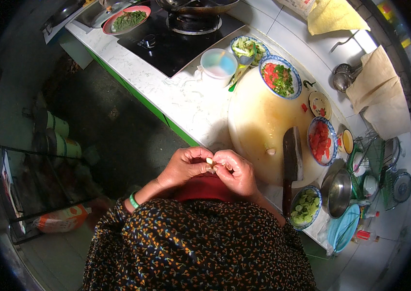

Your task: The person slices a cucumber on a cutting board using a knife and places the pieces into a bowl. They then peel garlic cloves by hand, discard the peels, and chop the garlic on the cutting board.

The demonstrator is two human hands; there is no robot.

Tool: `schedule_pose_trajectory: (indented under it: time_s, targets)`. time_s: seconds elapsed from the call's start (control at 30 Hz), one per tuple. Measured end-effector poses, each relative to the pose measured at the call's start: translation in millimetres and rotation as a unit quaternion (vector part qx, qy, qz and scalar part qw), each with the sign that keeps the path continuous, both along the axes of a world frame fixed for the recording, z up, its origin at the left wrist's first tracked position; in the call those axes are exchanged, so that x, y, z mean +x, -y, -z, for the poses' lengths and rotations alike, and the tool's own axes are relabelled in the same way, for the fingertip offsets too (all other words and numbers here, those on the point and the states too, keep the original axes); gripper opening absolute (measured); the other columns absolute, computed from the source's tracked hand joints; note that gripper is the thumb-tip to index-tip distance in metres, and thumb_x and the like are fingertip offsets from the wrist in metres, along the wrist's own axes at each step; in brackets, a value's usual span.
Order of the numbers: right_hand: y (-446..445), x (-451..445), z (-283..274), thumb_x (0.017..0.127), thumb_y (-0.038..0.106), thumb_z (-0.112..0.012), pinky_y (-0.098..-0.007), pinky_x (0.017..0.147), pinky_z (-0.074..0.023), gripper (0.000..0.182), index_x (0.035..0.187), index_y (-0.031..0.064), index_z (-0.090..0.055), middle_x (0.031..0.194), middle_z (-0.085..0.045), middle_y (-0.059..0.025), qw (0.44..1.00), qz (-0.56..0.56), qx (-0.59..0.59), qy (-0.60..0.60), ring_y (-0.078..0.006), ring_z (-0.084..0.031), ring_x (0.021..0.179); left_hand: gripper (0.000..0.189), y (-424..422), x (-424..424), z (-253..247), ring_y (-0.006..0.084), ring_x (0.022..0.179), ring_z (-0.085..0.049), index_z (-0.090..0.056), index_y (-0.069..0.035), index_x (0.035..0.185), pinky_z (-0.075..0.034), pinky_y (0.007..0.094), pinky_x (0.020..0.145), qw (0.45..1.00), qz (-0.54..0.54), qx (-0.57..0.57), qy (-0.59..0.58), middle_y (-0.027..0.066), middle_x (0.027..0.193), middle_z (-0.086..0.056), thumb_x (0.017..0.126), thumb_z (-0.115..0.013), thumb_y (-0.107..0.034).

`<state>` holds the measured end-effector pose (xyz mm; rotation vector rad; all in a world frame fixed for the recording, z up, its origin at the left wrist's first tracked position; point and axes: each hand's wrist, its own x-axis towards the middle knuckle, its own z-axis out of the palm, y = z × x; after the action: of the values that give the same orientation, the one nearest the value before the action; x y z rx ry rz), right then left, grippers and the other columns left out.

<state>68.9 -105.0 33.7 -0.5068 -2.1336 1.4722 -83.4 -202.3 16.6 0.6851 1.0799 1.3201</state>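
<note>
Before my body, my left hand [186, 164] pinches a small pale garlic clove [209, 160] between thumb and fingers. My right hand [237, 174] meets it there, its thumb and curled fingers gripping the same clove and some papery skin at its lower side. To the right is a round cutting board [252, 109] with another garlic clove [271, 151] lying on it unpeeled. A cleaver [292, 156] rests on the board's right part, its wooden handle pointing towards me.
Bowls of chopped tomato and greens [281, 77], diced tomato [321, 141] and sliced green vegetable [305, 206] stand around the board. A white plastic tub [218, 67] sits left of it. Beyond are a wok [198, 6] on the stove and a plate of green beans [127, 20].
</note>
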Motion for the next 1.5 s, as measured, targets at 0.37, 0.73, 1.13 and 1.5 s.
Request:
schedule_pose_trajectory:
  time_s: [0.37, 0.73, 1.13, 1.5]
  targets:
    - [0.7, -1.8, 8.9, 0.075, -0.005, -0.059, -0.0218, 0.061, -0.0452, 0.019, 0.092, 0.0023, -0.056, 0.079, -0.059, -0.0045, 0.998, 0.004, -0.067, -0.013, -0.0077, -0.055, 0.068, 0.009, -2.0, -1.3, 3.7, 0.0137, 0.078, -0.060, -0.058, -0.001, 0.088, -0.050, 0.0255, 0.072, 0.996, -0.002, -0.011, 0.088, 0.0061, 0.083, -0.062, 0.081, -0.062, -0.001]
    - [2.7, 4.2, 1.9, 0.074, -0.005, -0.058, -0.0217, 0.060, -0.0441, 0.017, 0.089, 0.0023, -0.056, 0.074, -0.056, -0.0033, 0.997, -0.033, -0.045, 0.045, -0.0068, -0.053, 0.066, 0.008, 4.0, -1.0, 1.6, 0.0107, 0.075, -0.058, -0.058, -0.003, 0.086, -0.049, 0.0237, 0.070, 0.997, 0.016, -0.024, 0.066, 0.0047, 0.081, -0.061, 0.080, -0.063, -0.001]
    - [10.0, -2.8, 3.3, 0.074, -0.003, -0.062, -0.0254, 0.060, -0.0475, 0.024, 0.097, 0.0036, -0.056, 0.084, -0.060, -0.0081, 0.997, 0.022, 0.066, -0.036, -0.0127, -0.058, 0.069, 0.014, 3.3, -0.6, 5.8, 0.0109, 0.084, -0.056, -0.058, -0.002, 0.094, -0.047, 0.0247, 0.078, 0.993, -0.001, 0.043, 0.110, 0.0031, 0.090, -0.059, 0.081, -0.062, 0.000]
    - [12.3, 1.0, 0.3, 0.071, -0.005, -0.060, -0.0258, 0.057, -0.0460, 0.021, 0.089, 0.0032, -0.054, 0.077, -0.057, -0.0071, 0.999, 0.016, 0.029, 0.023, -0.0135, -0.055, 0.063, 0.011, 6.2, 0.7, 10.4, 0.0091, 0.080, -0.056, -0.057, -0.004, 0.086, -0.047, 0.0229, 0.074, 0.995, 0.008, 0.036, 0.095, 0.0015, 0.084, -0.060, 0.079, -0.065, -0.001]
